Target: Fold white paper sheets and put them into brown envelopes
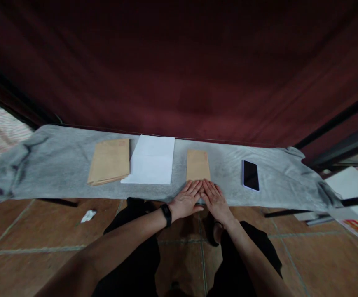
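A single brown envelope (197, 164) lies on the grey cloth-covered table (58, 165), straight ahead of me. My left hand (187, 200) and my right hand (215, 199) lie flat side by side on its near end, fingers stretched out and touching each other. A black band sits on my left wrist. To the left lie a white sheet of paper (151, 160) and a stack of brown envelopes (109, 161). Neither hand holds anything.
A black phone (250, 175) lies face up on the cloth to the right. A dark red curtain hangs behind the table. White boards and papers sit at the far right (352, 185). A crumpled scrap (88, 215) lies on the tiled floor.
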The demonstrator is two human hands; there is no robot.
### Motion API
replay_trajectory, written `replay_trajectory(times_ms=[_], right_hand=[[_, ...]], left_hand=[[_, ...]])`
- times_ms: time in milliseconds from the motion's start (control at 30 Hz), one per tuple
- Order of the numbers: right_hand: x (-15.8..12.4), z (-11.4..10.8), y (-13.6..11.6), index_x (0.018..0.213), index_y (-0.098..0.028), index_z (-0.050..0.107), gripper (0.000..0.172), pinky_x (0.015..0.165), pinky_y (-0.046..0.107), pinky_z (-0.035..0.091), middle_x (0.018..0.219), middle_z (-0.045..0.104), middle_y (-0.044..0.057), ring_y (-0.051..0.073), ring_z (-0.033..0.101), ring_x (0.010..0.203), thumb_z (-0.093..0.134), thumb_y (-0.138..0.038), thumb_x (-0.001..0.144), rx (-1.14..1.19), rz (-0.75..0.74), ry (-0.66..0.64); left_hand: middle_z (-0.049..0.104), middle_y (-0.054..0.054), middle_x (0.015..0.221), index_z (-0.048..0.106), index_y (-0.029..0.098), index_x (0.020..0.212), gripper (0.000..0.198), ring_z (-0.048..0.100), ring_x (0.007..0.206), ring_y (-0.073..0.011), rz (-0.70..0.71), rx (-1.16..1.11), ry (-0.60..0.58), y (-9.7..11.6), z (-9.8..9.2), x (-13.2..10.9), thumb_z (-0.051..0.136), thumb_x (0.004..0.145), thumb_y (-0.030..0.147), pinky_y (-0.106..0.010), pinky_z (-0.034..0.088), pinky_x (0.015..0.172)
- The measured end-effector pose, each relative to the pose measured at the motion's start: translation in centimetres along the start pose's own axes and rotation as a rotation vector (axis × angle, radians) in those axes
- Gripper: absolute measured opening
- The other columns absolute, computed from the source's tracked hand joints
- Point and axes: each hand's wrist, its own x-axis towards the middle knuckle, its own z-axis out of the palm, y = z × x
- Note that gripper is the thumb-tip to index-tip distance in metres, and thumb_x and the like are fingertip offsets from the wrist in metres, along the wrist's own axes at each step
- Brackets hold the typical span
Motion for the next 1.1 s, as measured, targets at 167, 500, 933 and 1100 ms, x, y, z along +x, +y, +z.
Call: replay_trajectory(times_ms=[167,500,933,1100], right_hand=[[-0.7,-0.1,0.4,0.152,-0.016,0.036,0.055,0.118,0.047,0.025,0.156,0.036,0.013,0.025,0.033,0.145,0.03,-0.042,0.104,-0.152,0.029,0.036],[1.4,-0.5,-0.1,0.123,-0.018,0.063,0.035,0.102,0.046,0.041,0.13,0.061,0.014,0.029,0.052,0.121,0.05,-0.02,0.091,0.057,0.318,0.27],[5.1,-1.7,-0.3,0.098,-0.023,0.064,0.036,0.059,0.03,0.052,0.077,0.068,0.002,0.019,0.063,0.067,0.057,-0.054,0.079,1.192,0.537,0.357],[5.8,-2.2,-0.5,0.091,-0.021,0.064,0.051,0.052,0.028,0.045,0.074,0.069,0.003,0.017,0.06,0.06,0.068,-0.067,0.067,1.474,0.675,0.275]], left_hand=[[0.021,-0.018,0.161,0.028,0.007,0.152,0.081,0.015,0.151,-0.0275,-0.031,0.028,-0.037,0.2,-0.5,-0.8,0.043,0.094,0.062,-0.045,0.009,0.123],[0.055,-0.025,0.138,0.054,0.005,0.132,0.044,0.053,0.129,-0.0321,-0.204,0.107,0.004,0.3,-1.7,-1.3,0.04,0.099,0.029,-0.045,0.042,0.104],[0.069,-0.012,0.099,0.06,0.014,0.113,0.025,0.067,0.089,-0.0255,-0.318,0.128,0.029,0.4,-4.2,4.7,0.044,0.094,0.014,-0.033,0.05,0.069],[0.07,-0.01,0.087,0.06,0.018,0.1,0.024,0.069,0.076,-0.0239,-0.496,-0.098,0.188,-0.5,-7.7,5.9,0.037,0.098,0.02,-0.029,0.044,0.058]])
